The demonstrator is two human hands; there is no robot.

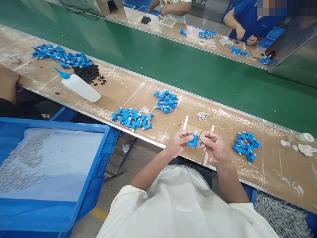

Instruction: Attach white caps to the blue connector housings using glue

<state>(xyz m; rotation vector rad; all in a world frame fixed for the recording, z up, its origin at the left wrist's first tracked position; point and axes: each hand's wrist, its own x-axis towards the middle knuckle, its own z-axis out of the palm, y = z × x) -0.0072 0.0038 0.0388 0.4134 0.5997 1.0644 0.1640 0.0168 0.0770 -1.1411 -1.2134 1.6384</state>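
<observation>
My left hand [178,144] pinches a small blue plastic part with a white tip [192,140], held upright above the table edge. Close beside it, my right hand [213,145] has thumb and forefinger pressed together on a tiny pale piece [200,138], mostly hidden by the fingers. Beyond my hands lies a small heap of tiny grey-white pieces [203,115]. Similar blue parts form a pile [166,101] ahead to the left, another pile [132,118] nearer the front edge, and a third pile [246,146] to my right.
A green conveyor belt [158,56] runs behind the table [223,132]. Far left are a larger blue heap [61,55], black pieces [86,72] and a white scoop [80,87]. A blue bin [101,158] stands at lower left. Co-workers' hands [240,32] work across the belt.
</observation>
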